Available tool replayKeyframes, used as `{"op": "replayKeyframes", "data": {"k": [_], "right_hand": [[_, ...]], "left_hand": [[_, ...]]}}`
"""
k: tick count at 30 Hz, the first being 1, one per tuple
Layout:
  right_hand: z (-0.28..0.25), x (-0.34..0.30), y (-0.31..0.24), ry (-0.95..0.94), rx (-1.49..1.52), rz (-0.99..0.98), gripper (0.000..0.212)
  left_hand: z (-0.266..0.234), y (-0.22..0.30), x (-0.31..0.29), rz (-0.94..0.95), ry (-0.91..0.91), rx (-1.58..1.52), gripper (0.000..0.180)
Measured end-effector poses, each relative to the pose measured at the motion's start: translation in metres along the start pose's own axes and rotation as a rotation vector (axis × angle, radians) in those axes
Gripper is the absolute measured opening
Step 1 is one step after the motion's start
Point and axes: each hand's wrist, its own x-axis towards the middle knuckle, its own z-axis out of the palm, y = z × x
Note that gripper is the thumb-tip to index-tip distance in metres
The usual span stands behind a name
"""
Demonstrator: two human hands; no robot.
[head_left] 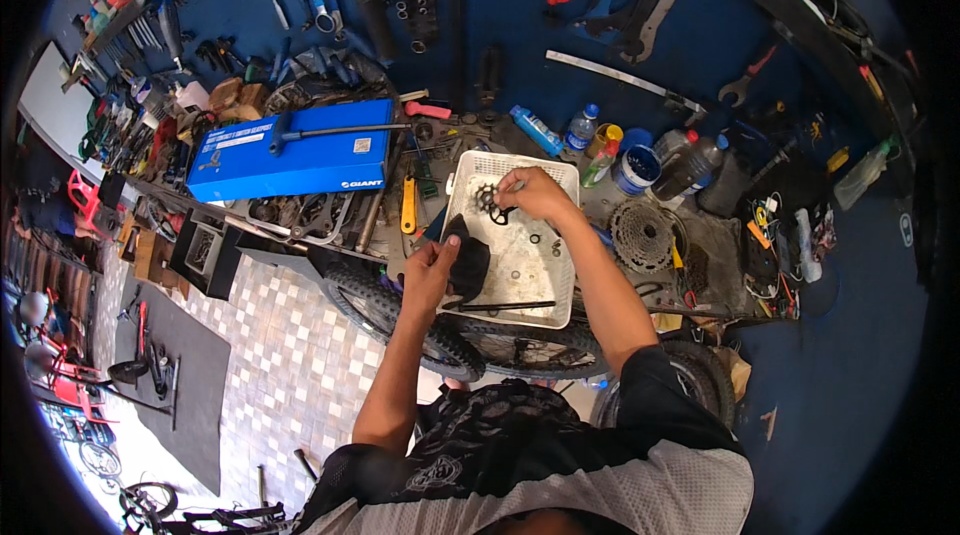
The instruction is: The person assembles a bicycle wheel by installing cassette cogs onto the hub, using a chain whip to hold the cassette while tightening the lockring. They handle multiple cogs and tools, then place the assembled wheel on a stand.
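Note:
My left hand (430,273) is closed on a black cloth (469,263) over the left side of a white plastic basket (572,280). Above the basket's far half, the fingertips of my right hand (538,197) pinch a small dark part of a bicycle derailleur cage (498,216). Beside those fingers shows a black toothed pulley wheel (486,197); whether it is joined to the cage part I cannot tell. Several small rings and bits lie on the basket's floor at the right. Along its near end rests a thin black rod (506,306).
A long blue box (300,157) with a tool on top lies to the left, near a yellow-handled tool (408,205). Bottles (581,127) and an open tub (637,168) stand behind. To the right is a bicycle cassette (642,235). Bicycle wheels (450,355) stand below the bench.

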Motion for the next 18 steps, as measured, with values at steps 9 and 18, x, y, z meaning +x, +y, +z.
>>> {"op": "replayKeyframes", "data": {"k": [9, 18], "right_hand": [[-0.002, -0.116, -0.058, 0.015, 0.008, -0.199, 0.022], [-0.013, -0.172, -0.121, 0.094, 1.275, -0.818, 0.035]], "left_hand": [[0.041, 0.035, -0.015, 0.059, -0.226, -0.187, 0.018], [0.061, 0.066, -0.064, 0.449, -0.097, 0.072, 0.018]]}}
